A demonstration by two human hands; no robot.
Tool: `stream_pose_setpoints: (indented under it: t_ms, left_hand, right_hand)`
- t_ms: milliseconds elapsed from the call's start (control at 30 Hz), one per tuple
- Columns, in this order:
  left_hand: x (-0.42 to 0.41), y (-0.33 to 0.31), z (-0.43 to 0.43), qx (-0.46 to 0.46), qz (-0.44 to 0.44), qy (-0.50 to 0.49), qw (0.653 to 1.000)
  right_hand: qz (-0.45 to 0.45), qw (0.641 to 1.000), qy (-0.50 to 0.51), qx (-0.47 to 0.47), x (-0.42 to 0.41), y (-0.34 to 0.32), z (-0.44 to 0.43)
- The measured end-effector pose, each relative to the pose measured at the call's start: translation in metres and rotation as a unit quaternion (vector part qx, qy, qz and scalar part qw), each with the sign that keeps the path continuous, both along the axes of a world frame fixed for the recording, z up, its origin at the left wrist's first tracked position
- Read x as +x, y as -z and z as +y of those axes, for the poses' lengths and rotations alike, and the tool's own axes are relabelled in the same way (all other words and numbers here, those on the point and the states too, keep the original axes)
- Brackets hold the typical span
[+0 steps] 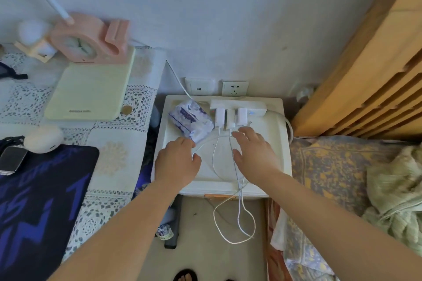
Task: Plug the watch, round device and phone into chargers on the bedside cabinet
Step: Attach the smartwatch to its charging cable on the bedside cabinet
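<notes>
On top of the white bedside cabinet (271,143), at the centre of the head view, both bare hands reach in from six o'clock. The left hand (177,162) sits at about nine o'clock on the cabinet top, its fingers curled together around a white cable (206,141) that arcs from it toward the chargers. The right hand (253,150) hovers at the middle of the top with fingers spread apart, palm down, fingertips just short of the chargers and lying over the cables; whether it touches them cannot be told.

Three white charger plugs (230,117) stand side by side in a white power strip (237,106) at twelve o'clock on the cabinet, near the wall sockets (235,88). Their cables run toward six o'clock, over the front edge, and hang in loops (237,219) above the floor. A blue-and-white tissue pack (190,121) lies at ten o'clock on the cabinet, just beside the left hand.

Well apart, at nine o'clock of the frame, the table with the lace cloth (109,134) carries the watch (11,158), lying on a dark blue mat (45,201), and the round device (43,138), white and just beside the watch at its one o'clock. A pale green box (89,91) and a pink clock (89,39) stand toward eleven o'clock. I cannot make out the phone. A bed with a patterned sheet (331,166) lies at three o'clock.
</notes>
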State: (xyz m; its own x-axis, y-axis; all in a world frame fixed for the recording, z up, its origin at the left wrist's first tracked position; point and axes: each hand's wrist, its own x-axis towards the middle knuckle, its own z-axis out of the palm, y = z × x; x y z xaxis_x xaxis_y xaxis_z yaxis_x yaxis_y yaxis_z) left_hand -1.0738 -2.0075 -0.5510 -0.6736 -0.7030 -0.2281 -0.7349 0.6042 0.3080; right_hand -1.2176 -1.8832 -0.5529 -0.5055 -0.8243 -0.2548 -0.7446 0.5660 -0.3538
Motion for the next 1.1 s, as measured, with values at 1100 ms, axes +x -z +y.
stream_pose_setpoints:
  t_ms: [1100]
  left_hand:
    - [0.001,-0.087,-0.011,0.022,0.111,-0.01,0.994]
  right_hand:
    - [0.027,0.978,0.103,-0.18,0.015,-0.043,-0.035]
